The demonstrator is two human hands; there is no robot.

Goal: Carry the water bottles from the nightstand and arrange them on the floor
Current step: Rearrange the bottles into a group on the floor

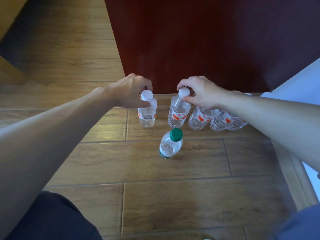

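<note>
- Bottles of clear water stand grouped on the wooden floor. The green-capped bottle stands alone, nearest the person, and every place below is given from it.
- Beyond the green-capped bottle and to its left stands the barcode bottle, which has a white cap. The left hand comes over it from above, fingers curled round the neck and thumb pressed just under the cap.
- Beyond the green-capped bottle and a little to its right stands the orange-label bottle, also white-capped. The right hand grips it the same way, fingers hooked over the cap and thumb at the neck.
- Both gripped bottles appear to have their bases on the floor. They are near each other but apart.
- Farther right of the green-capped bottle, a third bottle stands just beside the orange-label bottle. The crowded bottles next to it, at least two, are packed close, and the right forearm hides their tops.
- Well beyond the green-capped bottle, a dark red panel rises from the floor behind the row.
- Far to its right, a white surface cuts across the edge of the view.
- On the near side of it, dark cloth lies at the lower left and blue cloth at the lower right.
</note>
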